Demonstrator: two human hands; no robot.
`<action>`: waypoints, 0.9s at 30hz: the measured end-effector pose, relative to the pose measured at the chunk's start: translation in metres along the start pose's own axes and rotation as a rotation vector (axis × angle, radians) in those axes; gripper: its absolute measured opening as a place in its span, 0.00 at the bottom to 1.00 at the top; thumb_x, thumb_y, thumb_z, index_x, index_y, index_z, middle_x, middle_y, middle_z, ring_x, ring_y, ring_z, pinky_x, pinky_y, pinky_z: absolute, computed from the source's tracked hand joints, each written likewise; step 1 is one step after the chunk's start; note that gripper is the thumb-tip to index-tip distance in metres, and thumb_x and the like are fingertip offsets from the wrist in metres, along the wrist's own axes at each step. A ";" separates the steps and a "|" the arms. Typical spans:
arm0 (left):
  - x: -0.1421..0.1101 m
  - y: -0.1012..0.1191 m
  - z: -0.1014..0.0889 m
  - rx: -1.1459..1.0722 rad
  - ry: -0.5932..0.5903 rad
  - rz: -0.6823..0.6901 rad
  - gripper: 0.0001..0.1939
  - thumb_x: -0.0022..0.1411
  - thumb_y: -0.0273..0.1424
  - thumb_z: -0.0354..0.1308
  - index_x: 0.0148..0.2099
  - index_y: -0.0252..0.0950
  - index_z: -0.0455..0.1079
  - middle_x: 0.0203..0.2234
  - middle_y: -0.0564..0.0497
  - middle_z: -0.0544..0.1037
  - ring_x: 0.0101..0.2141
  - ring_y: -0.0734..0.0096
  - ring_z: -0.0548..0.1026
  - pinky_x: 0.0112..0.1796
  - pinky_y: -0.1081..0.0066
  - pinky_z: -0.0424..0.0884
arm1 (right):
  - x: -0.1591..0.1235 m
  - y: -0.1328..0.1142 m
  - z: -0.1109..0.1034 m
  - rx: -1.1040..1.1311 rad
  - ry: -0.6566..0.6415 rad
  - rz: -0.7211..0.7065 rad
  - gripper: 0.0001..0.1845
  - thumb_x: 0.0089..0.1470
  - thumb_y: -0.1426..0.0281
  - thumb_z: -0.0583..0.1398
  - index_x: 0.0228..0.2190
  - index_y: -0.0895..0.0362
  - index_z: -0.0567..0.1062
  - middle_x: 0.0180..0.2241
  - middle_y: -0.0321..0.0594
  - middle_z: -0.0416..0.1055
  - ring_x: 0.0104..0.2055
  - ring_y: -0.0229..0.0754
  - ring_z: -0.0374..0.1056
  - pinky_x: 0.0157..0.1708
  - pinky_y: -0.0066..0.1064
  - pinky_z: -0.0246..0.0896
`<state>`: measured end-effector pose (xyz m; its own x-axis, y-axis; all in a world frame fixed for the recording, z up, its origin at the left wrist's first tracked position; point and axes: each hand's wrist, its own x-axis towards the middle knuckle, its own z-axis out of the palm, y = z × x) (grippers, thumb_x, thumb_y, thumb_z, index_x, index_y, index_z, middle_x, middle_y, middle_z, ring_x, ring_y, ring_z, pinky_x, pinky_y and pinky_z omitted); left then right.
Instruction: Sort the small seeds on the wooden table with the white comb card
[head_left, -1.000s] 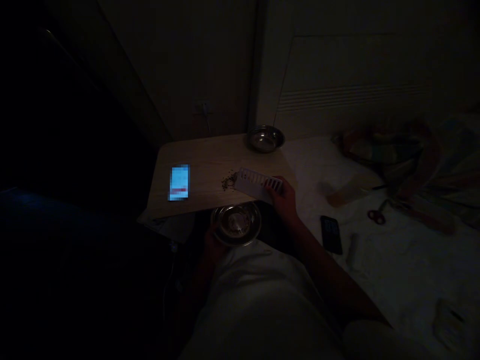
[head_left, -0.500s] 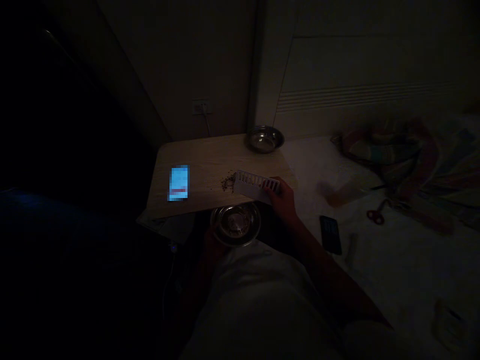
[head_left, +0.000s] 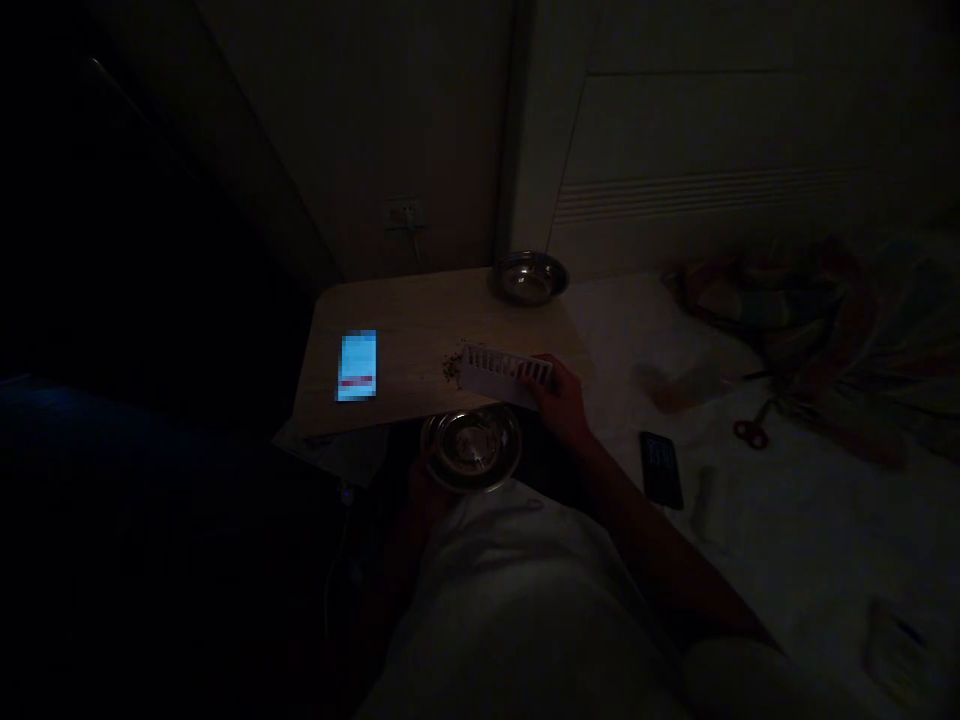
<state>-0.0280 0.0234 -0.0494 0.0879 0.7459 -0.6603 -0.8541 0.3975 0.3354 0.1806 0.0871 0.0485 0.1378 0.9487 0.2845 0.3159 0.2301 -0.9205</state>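
Note:
My left hand [head_left: 433, 474] grips the left rim of a shiny metal bowl [head_left: 510, 455] just below the front edge of the small wooden table [head_left: 409, 310]. Small bits lie inside the bowl; the dim light hides what they are. My right hand [head_left: 561, 400] is closed round the right end of a pale, flat strip with a row of slots [head_left: 487, 378]. The strip's left end sits against a scatter of small dark bits [head_left: 451, 368] on the tabletop.
A lit phone [head_left: 356, 366] lies on the table's left side. Another metal bowl [head_left: 529, 278] stands at its back right corner. On the white bed to the right are a dark phone [head_left: 661, 470], red-handled scissors [head_left: 751, 434] and crumpled patterned cloth [head_left: 817, 300].
My right hand has moved the slotted strip slightly left, and it covers more of the dark bits. The bowl in my left hand has stayed in place.

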 end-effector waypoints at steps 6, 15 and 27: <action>0.000 -0.003 -0.002 -0.013 -0.011 0.038 0.15 0.55 0.31 0.55 0.43 0.31 0.74 0.35 0.42 0.81 0.43 0.54 0.77 0.50 0.55 0.67 | 0.000 0.001 0.002 0.019 -0.012 0.017 0.09 0.48 0.64 0.60 0.32 0.55 0.72 0.28 0.35 0.71 0.31 0.40 0.65 0.30 0.29 0.59; 0.000 -0.001 0.002 -0.002 0.015 0.038 0.11 0.55 0.29 0.56 0.40 0.31 0.75 0.34 0.44 0.81 0.44 0.55 0.76 0.51 0.57 0.67 | -0.001 0.004 0.002 0.021 -0.004 0.005 0.10 0.48 0.64 0.60 0.33 0.55 0.72 0.29 0.35 0.71 0.30 0.40 0.65 0.30 0.30 0.59; -0.002 -0.002 -0.002 0.037 -0.041 0.023 0.15 0.55 0.34 0.55 0.42 0.31 0.74 0.38 0.43 0.80 0.48 0.53 0.74 0.53 0.56 0.65 | -0.004 0.012 0.004 0.178 -0.166 0.095 0.11 0.45 0.64 0.62 0.32 0.55 0.71 0.27 0.33 0.68 0.29 0.38 0.63 0.28 0.29 0.58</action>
<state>-0.0278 0.0202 -0.0504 0.0896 0.7759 -0.6244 -0.8364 0.3990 0.3758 0.1800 0.0871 0.0353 -0.0016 0.9870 0.1605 0.1370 0.1592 -0.9777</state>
